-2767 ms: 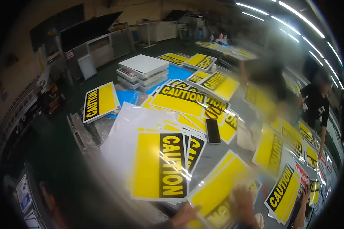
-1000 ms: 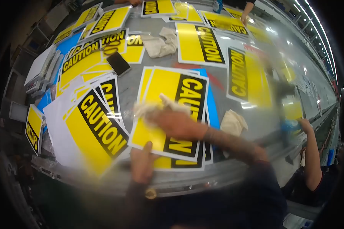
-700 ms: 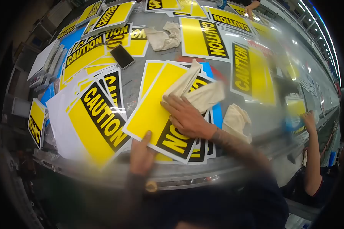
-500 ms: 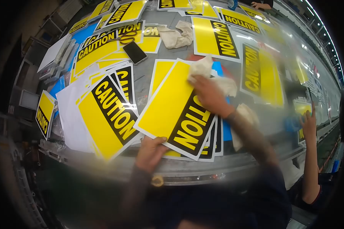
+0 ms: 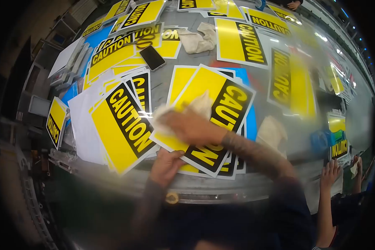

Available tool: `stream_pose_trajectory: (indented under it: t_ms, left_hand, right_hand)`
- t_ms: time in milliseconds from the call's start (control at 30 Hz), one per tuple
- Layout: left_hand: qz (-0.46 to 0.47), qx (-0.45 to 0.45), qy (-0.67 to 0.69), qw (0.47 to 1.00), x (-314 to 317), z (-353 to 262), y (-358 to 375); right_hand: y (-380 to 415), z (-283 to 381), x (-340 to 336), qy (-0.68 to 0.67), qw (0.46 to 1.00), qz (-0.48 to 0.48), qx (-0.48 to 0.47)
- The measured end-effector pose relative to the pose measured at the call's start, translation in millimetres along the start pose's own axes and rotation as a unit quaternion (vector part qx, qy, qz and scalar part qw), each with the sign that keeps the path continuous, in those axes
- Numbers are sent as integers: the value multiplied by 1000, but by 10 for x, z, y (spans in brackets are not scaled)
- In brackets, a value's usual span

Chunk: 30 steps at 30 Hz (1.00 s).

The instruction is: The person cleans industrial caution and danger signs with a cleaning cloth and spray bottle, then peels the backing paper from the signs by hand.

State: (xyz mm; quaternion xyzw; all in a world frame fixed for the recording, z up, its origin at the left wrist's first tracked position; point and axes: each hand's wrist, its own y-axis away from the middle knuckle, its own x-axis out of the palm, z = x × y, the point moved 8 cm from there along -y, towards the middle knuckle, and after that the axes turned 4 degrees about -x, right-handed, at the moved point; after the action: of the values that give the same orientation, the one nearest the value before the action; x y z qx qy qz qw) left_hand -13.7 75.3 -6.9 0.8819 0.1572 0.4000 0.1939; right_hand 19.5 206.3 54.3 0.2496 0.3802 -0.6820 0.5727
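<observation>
The right hand (image 5: 187, 125) presses one cloth (image 5: 196, 106) flat on the top sign (image 5: 208, 116); the left hand (image 5: 166, 164) pinches that sign's near edge; two more cloths lie apart.

1. Work table (image 5: 279, 137): long, grey, glossy surface running from lower centre to the upper right of the frame; metal front edge along the bottom.
2. Floor (image 5: 12, 175): dark, at the left and lower left.
3. Stacked white boards (image 5: 66, 58): upper left, beside the table.
4. Light: bright reflections on the tabletop at the upper right.
5. Frame edges: dark, rounded lens border.
</observation>
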Motion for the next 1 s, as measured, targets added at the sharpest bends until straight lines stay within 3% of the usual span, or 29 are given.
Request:
stream_pose_trajectory:
  t_ms: [33,133,167,200,267,300,333,367,400,433,467,533,600,667,700,733,800,900,933,1000]
  left_hand:
    - [-6,-3,3,1000,6,28,8]
    - [-8,5,3,1000,15,68,11]
    - [-10,-2,8,1000,-22,102,-15]
    - [-45,-32,35,998,-180,183,-42]
    - [-31,-19,12,999,-88,117,3]
    - [-20,-16,10,1000,-9,90,12]
    - [-11,-11,5,1000,80,41,25]
    - [-28,0,0,1000,147,4,70]
    - [-28,4,-3,1000,176,2,118]
    - [-27,9,-5,1000,177,-8,178]
    - [-24,15,-9,1000,163,-38,216]
    - [-53,40,-48,997,19,-123,324]
    - [-79,58,-61,993,-83,-251,467]
    - [-105,42,-78,990,-244,-283,488]
    - [-105,42,-93,989,-320,-293,471]
    - [-105,42,-108,988,-395,-304,452]
    - [-93,75,-145,982,-462,-288,442]
    - [-83,102,-130,983,-592,-209,410]
    - [-113,95,-110,983,-403,-253,430]
    - [-160,86,-122,976,-350,-285,456]
  right_hand:
    - [4,-337,-144,105,992,-67,17]
    - [14,-259,-225,13,997,13,76]
    - [66,40,60,-4,993,-60,-105]
    - [116,343,254,-30,991,-8,-132]
    - [110,366,39,-3,995,40,-92]
    - [140,-12,-26,43,998,-19,-51]
    - [177,-401,-169,180,981,-66,-33]
    - [226,-818,-397,286,957,-55,5]
    - [340,-1235,-751,225,961,-156,50]
    - [505,-1784,-1025,218,948,-172,155]
    - [733,-1783,-1438,265,915,-263,155]
    - [1104,-1569,-2207,183,877,-391,210]
    - [1468,-1312,-2654,120,805,-530,238]
    - [1700,-1331,-2638,-155,797,-523,261]
    - [1736,-1301,-2560,-172,810,-487,278]
    - [1777,-1190,-2499,-134,841,-437,290]
    - [1944,-1231,-2331,99,899,-349,247]
    - [2146,-1052,-2236,165,896,-269,314]
    - [2262,-1093,-2211,270,879,-276,279]
    - [2468,-1261,-2181,146,870,-176,438]
